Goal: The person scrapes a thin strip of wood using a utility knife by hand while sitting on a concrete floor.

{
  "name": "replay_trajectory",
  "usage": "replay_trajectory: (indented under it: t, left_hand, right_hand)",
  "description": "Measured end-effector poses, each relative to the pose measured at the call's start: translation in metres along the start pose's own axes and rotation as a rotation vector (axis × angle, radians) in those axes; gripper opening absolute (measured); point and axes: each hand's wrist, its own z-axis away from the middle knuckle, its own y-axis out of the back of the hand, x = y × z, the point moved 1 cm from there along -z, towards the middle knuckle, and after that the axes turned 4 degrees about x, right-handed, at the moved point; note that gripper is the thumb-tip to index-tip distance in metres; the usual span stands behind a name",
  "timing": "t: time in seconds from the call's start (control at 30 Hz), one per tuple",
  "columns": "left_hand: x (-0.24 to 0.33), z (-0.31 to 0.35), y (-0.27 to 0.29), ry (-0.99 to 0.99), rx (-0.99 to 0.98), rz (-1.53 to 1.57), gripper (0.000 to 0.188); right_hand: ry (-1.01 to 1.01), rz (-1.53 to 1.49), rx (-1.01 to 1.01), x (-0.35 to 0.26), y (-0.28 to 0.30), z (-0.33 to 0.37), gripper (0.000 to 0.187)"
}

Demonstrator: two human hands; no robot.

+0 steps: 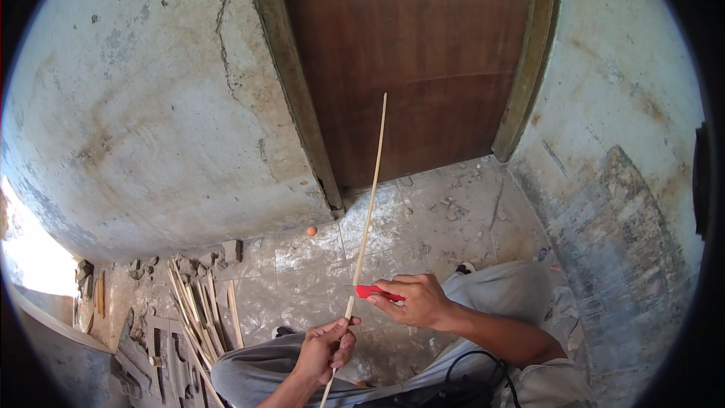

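Note:
A long, thin pale strip of wood or bamboo [370, 204] slants up from below my left hand, and its far end stands out in front of the brown door. My left hand [326, 349] is closed around its lower part, thumb and fingers pinching it. In my right hand [419, 301] is a red-handled utility knife [368, 292], gripped with the thumb along it. Its thin blade points left and lies at the strip, just above my left fingers. Whether the edge cuts into the strip I cannot tell.
A bundle of similar strips [200, 310] leans at the left beside broken boards [172, 351]. Rubble [232, 251] lies along the cracked wall. A small orange ball [311, 231] rests on the dusty tiles before the door [408, 60]. A black cord [483, 357] loops over my lap.

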Motion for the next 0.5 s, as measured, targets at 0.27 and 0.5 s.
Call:
replay_trajectory:
  t: [0.27,0.5]
  left_hand:
    - [-0.005,0.005,0.007,0.013,-0.017,0.025,0.029]
    - [-0.006,0.010,0.008,-0.027,-0.008,-0.007,0.028]
  right_hand:
    - [0.014,0.016,0.006,0.007,-0.003,-0.003,0.028]
    - [0.020,0.055,0.046,0.006,-0.002,-0.007,0.026]
